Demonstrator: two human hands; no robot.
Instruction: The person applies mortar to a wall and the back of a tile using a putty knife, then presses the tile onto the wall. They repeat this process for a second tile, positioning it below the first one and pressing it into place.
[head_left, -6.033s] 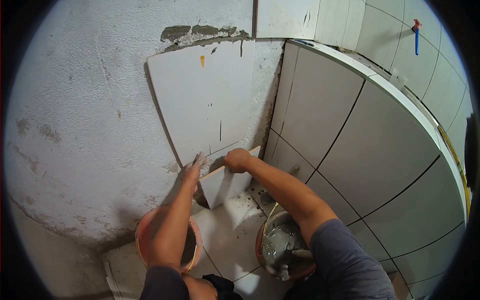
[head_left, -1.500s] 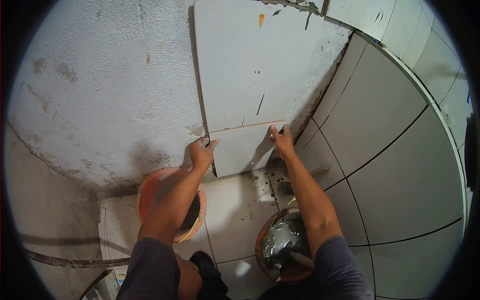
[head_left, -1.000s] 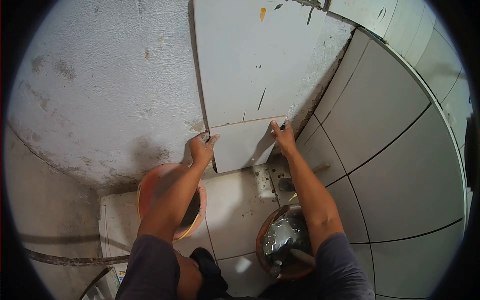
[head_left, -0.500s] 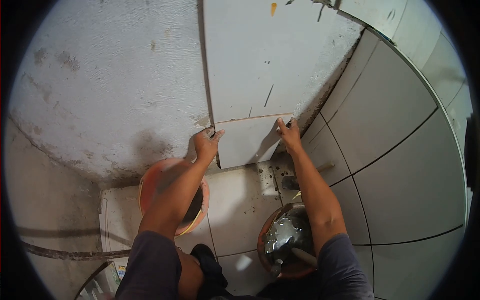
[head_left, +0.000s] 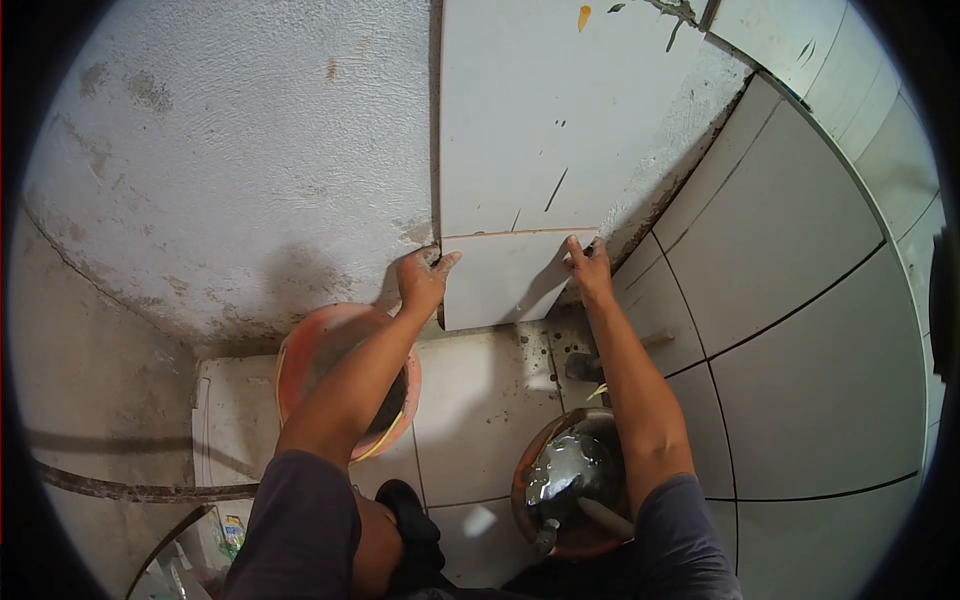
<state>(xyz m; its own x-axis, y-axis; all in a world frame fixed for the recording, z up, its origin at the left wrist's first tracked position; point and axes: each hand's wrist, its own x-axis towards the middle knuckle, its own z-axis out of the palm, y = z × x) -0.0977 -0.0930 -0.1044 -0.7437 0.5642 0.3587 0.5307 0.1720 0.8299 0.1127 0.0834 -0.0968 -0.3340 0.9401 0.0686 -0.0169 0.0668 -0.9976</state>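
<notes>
A small white wall tile [head_left: 505,285] stands against the wall, its top edge along the bottom of a larger white tile [head_left: 540,130]. My left hand [head_left: 422,280] grips its left edge near the upper corner, thumb on the face and fingers behind the side. At the upper right corner, my right hand [head_left: 590,268] pinches the other edge the same way. A thin brownish line shows at the joint between the two tiles. What lies behind the small tile is hidden.
An orange bucket [head_left: 305,350] with dark contents stands under my left forearm. Below my right forearm is a bucket of water [head_left: 575,465] with a handle sticking out. A mallet-like tool [head_left: 582,366] lies by the tiled right wall [head_left: 800,240]. A dark hose-like strip [head_left: 140,490] crosses the left side.
The view has shifted slightly, so the wall and tiles appear a little further right. Both hands keep their hold on the small tile, which shows no clear movement against the larger one.
</notes>
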